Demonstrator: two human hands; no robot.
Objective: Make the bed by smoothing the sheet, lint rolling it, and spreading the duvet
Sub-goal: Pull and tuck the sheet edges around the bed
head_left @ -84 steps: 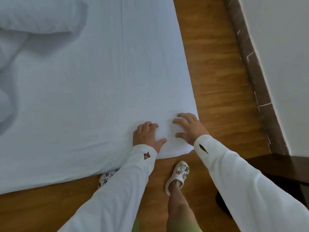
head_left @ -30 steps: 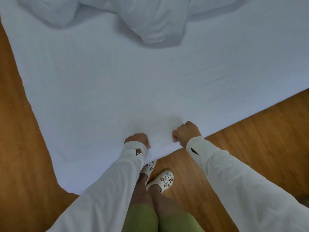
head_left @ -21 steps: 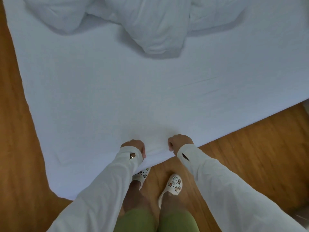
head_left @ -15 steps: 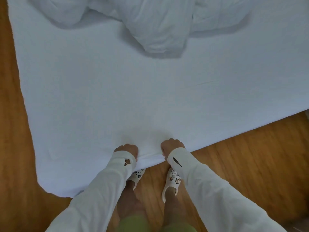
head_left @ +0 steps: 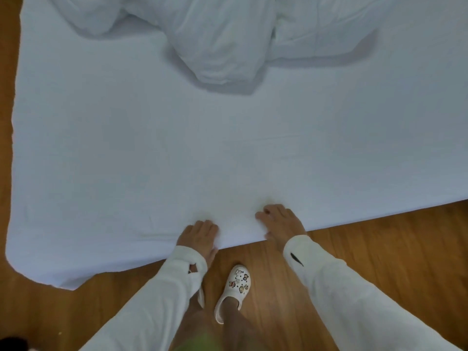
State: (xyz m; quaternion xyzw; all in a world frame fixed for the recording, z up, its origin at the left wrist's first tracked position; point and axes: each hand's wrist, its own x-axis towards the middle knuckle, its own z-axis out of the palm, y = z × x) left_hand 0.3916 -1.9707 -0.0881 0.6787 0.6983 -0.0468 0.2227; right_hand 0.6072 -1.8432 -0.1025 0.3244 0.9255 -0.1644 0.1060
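Warm, glossy wooden floor [head_left: 379,262] with a long plank grain runs along the near side and the left side of the bed, open there for stepping. The bed carries a pale white sheet [head_left: 152,148], matte and finely woven, lying nearly flat with only faint creases near the near edge and a soft ripple by the rounded left corner. Its near edge runs slantwise, rising to the right. At the far side lies the duvet [head_left: 220,41], a puffy, crumpled white heap that casts a grey shadow, with a broad smooth stretch of sheet between it and the hands. The left hand [head_left: 198,236] rests flat on the sheet at the near edge, fingers straight and together, thumb over the edge. The right hand [head_left: 281,222] lies just beside it, fingers spread and pressing down, holding nothing. Both arms wear white, soft sleeves [head_left: 342,287]. A white clog [head_left: 235,287] with small charms stands on the floor below the hands.
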